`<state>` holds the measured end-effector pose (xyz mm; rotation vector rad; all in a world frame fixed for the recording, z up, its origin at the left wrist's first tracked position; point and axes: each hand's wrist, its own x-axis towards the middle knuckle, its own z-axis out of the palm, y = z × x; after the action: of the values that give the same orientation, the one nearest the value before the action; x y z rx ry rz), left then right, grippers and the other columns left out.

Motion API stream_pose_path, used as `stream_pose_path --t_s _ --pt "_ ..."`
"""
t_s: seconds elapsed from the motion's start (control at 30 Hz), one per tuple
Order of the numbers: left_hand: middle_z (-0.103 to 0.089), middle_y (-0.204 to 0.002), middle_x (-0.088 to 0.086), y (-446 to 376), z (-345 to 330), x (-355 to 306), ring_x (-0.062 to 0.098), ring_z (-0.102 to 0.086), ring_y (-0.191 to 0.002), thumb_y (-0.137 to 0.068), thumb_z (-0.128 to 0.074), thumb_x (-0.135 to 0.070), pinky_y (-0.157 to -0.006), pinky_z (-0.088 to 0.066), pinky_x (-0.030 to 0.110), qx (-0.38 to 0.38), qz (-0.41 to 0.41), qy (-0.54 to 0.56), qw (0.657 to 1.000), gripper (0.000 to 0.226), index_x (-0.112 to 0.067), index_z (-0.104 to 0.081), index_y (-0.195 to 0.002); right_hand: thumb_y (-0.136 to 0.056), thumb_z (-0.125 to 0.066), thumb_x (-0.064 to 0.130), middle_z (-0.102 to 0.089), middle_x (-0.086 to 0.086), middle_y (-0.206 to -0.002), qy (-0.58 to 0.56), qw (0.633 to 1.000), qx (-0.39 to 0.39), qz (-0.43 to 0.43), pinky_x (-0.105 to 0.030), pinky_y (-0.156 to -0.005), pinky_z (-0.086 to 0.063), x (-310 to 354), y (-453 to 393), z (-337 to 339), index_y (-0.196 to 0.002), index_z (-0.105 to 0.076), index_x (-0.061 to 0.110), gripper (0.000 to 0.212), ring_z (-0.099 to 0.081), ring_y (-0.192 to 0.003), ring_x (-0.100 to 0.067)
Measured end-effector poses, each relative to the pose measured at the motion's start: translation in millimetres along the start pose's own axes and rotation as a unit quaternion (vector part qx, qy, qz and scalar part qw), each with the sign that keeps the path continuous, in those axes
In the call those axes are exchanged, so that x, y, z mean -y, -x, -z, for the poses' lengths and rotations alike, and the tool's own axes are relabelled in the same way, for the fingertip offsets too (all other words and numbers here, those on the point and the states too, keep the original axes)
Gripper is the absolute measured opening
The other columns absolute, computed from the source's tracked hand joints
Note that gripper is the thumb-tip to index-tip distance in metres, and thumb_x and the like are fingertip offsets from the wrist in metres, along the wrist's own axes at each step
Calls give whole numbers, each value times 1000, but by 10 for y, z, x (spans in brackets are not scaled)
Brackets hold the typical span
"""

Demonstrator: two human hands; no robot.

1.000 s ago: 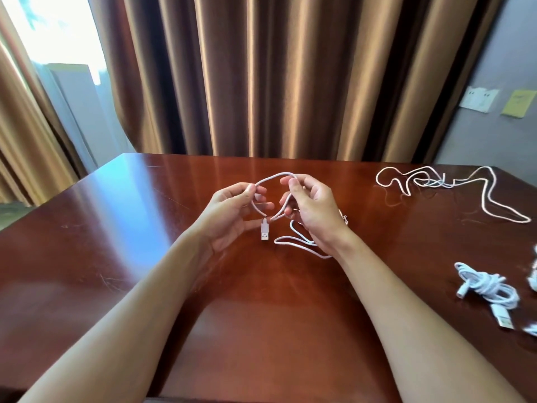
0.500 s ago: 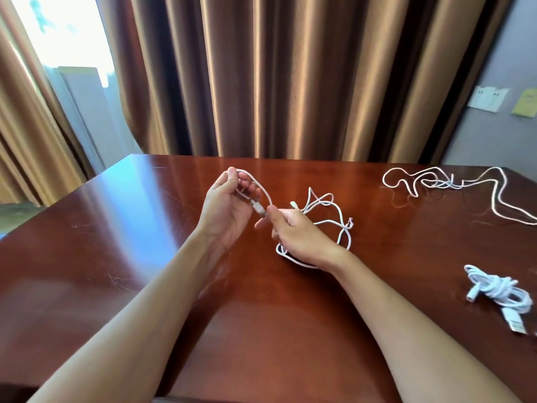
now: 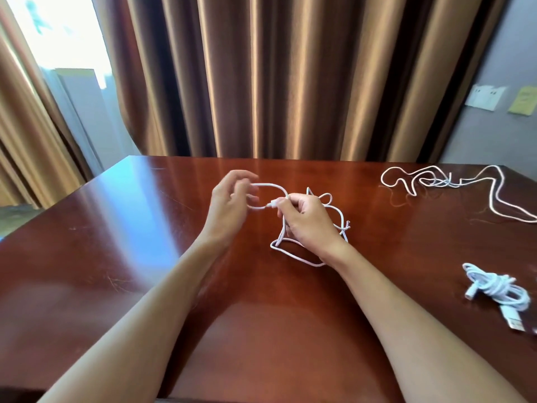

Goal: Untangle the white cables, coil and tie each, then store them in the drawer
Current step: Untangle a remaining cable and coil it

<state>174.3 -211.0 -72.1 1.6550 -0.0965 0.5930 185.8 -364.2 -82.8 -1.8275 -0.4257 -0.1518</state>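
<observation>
A thin white cable (image 3: 302, 251) lies in loose loops on the red-brown table (image 3: 145, 257) under my right hand. My right hand (image 3: 308, 219) pinches the cable's plug end between thumb and forefinger. A short bend of the same cable arcs left to my left hand (image 3: 232, 205), whose curled fingers hold the loop just above the table. A second white cable (image 3: 441, 181) sprawls uncoiled at the far right. A coiled, tied white cable (image 3: 499, 289) with a USB plug rests at the right edge. No drawer is in view.
Brown curtains hang behind the table's far edge, with a bright window at the left. Paper notes are stuck on the grey wall at the right. The table's left edge runs diagonally near my left forearm.
My right hand dropped from the raised loop and took hold of the plug end. The loose loops settled on the table, and my left hand kept the short loop, shifting slightly left.
</observation>
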Motion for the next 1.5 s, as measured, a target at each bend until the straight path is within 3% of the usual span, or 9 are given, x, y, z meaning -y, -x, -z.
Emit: stream_pose_path --t_s 0.13,0.23,0.37,0.6,0.83,0.97,1.17,1.33,1.5 --pt "-63 -116 -14 30 62 188 10 -54 -109 -103 -44 -35 -92 -36 30 116 -268 -333 896 32 -26 -68 -123 -99 -59 23 -53 9 -46 68 998 -3 18 -23 -47 -37 26 13 26 -68 -63 10 34 -46 -39 -4" --pt "-66 -93 -24 36 49 173 3 -55 -94 -102 -49 -30 -89 -41 31 150 -233 -285 918 27 -24 -73 -113 -100 -59 27 -70 -7 -63 92 995 -12 43 -35 -57 -47 -12 4 48 -76 -68 6 34 -62 -55 -20" --pt "-75 -85 3 53 46 38 -4 -60 -76 -99 -60 -8 -74 -46 16 179 -76 -98 976 17 -5 -77 -101 -100 -58 36 -66 -6 -63 75 995 5 64 -44 -61 -50 -49 9 62 -80 -69 10 35 -57 -57 -19" --pt "-71 -80 3 55 115 -5 7 -61 -76 -92 -63 -19 -71 -47 17 234 95 86 964 21 -2 -75 -87 -98 -62 39 -57 6 -47 7 998 -2 68 -24 -49 -41 40 43 55 -66 -67 20 37 -50 -43 -5" --pt "-73 -93 19 115 121 -68 21 -69 -87 -83 -71 -19 -79 -54 24 298 115 116 940 27 4 -73 -97 -92 -68 44 -57 6 -43 -47 999 -7 16 -16 -45 -40 88 58 99 -63 -68 -5 56 -49 -37 -8" --pt "-69 -76 8 129 73 -73 14 -59 -67 -83 -70 -17 -60 -47 18 262 132 140 946 28 6 -71 -99 -91 -62 60 -61 0 -48 7 1000 -22 4 -27 -56 -50 82 60 77 -57 -65 11 60 -58 -46 -11" --pt "-70 -80 6 142 5 -74 11 -64 -69 -90 -64 -3 -62 -51 19 175 126 159 963 12 -5 -71 -99 -88 -40 80 -74 -8 -84 12 994 103 -34 -51 -86 -58 58 106 -63 -104 -66 10 76 -73 -76 -19" --pt "-69 -76 4 172 15 -91 18 -60 -66 -88 -66 -17 -57 -42 29 199 165 204 944 10 -15 -74 -93 -105 -36 52 -70 -7 -93 -178 967 154 -99 -28 -48 -52 174 179 -102 -116 -63 14 48 -67 -75 -21" --pt "-63 -69 3 200 -5 -148 10 -55 -47 -86 -63 -19 -42 -44 19 211 164 209 941 13 -9 -69 -94 -106 -40 45 -62 2 -72 -215 949 210 -91 -21 -46 -26 210 196 -79 -101 -60 14 37 -43 -49 -9"
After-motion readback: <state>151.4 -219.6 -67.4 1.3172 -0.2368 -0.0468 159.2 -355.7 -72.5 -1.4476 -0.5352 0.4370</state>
